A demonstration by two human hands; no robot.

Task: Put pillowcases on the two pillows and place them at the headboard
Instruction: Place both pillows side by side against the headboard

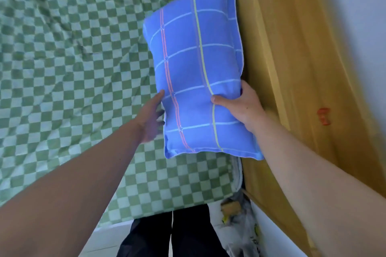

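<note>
1. The bed (73, 58) fills the left and centre of the view, covered by a rumpled green-and-white checked sheet; its near edge sits just above the person's dark trousers (177, 236).
2. The wooden headboard (292, 69) runs down the right side of the bed, yellowish with a visible grain; a small red mark (323, 116) shows on its face; a pale wall lies beyond it to the right.
3. The pillow (196, 69) is already inside a blue pillowcase with white grid lines, a pair of orange stripes and a yellow-green stripe; it is held up over the bed's right edge, its long right side against or just beside the headboard; only this one pillow is in view.
4. The right hand (242, 106) grips the pillow's lower right part, its grip clamped with the thumb on the front and the fingers wrapped behind.
5. The left hand (151, 117) rests flat on the pillow's lower left edge, fingers straight and apart, not curled round it.
6. A crinkled plastic bag (240, 221) lies on the floor between the bed's corner and the headboard, its contents blurred.
</note>
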